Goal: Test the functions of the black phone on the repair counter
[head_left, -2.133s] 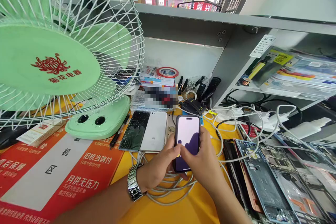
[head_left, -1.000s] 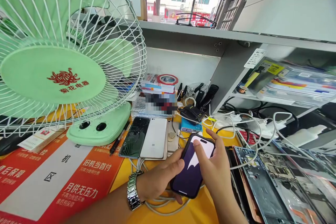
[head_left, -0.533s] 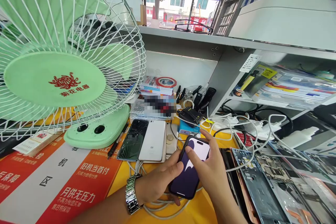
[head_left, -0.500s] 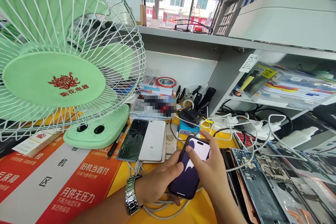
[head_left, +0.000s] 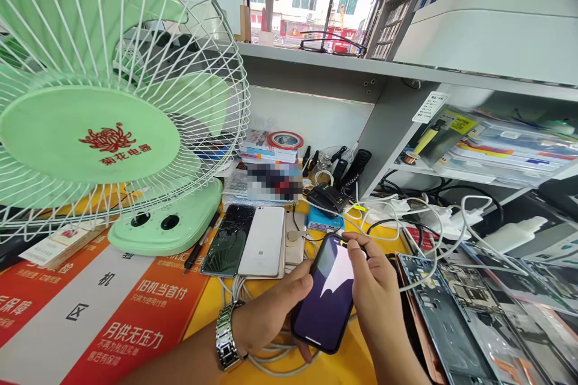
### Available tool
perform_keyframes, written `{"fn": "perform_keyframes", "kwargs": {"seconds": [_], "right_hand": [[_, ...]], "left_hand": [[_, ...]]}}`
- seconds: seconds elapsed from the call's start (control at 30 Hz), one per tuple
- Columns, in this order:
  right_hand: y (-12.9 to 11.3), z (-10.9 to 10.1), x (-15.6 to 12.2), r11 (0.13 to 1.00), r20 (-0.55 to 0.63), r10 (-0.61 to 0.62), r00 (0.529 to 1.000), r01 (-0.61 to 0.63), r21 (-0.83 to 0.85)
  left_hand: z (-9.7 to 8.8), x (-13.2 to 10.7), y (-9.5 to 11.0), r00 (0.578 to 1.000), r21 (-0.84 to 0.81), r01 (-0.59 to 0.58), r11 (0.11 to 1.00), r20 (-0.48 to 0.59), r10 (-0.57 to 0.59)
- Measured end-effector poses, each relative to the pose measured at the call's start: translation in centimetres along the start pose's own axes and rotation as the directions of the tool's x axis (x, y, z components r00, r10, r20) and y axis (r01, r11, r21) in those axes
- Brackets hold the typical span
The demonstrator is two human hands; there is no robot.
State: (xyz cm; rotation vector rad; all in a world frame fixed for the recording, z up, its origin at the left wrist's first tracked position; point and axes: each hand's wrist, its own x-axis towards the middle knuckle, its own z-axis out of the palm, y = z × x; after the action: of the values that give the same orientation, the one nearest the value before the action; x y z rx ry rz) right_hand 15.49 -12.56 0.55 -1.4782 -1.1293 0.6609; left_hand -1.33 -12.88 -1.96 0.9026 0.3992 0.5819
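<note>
Both my hands hold a dark-framed smartphone (head_left: 326, 295) low in the middle of the view, its lit screen showing a purple and white wallpaper. My left hand (head_left: 275, 307), with a steel link watch (head_left: 228, 337) on its wrist, grips the phone's lower left side. My right hand (head_left: 374, 280) pinches the upper right edge. Just beyond them lie a cracked black phone (head_left: 228, 240), a white Xiaomi phone (head_left: 261, 240) and a gold phone (head_left: 293, 239). White cables (head_left: 271, 356) loop under my hands.
A green desk fan (head_left: 90, 135) stands to the left on an orange printed mat (head_left: 126, 307). Opened phone frames (head_left: 445, 319) lie at the right. Books, tape and a blurred package (head_left: 274, 180) sit under a grey shelf (head_left: 316, 60).
My right hand has moved from the screen to the phone's upper right edge. The phone has turned more upright and shifted slightly right.
</note>
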Motion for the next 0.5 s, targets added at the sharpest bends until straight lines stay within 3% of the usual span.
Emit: {"fn": "perform_keyframes", "kwargs": {"seconds": [0.23,0.5], "right_hand": [[0.1,-1.6,0.7,0.999,0.197,0.032,0.98,-0.035,0.012],[0.3,-3.5,1.0,0.992,0.41,0.037,0.911,-0.081,0.091]], "left_hand": [[-0.1,0.2,0.5,0.997,-0.122,-0.011,0.992,0.069,0.02],[-0.3,0.1,0.7,0.998,-0.19,-0.009,0.982,0.056,0.02]]}}
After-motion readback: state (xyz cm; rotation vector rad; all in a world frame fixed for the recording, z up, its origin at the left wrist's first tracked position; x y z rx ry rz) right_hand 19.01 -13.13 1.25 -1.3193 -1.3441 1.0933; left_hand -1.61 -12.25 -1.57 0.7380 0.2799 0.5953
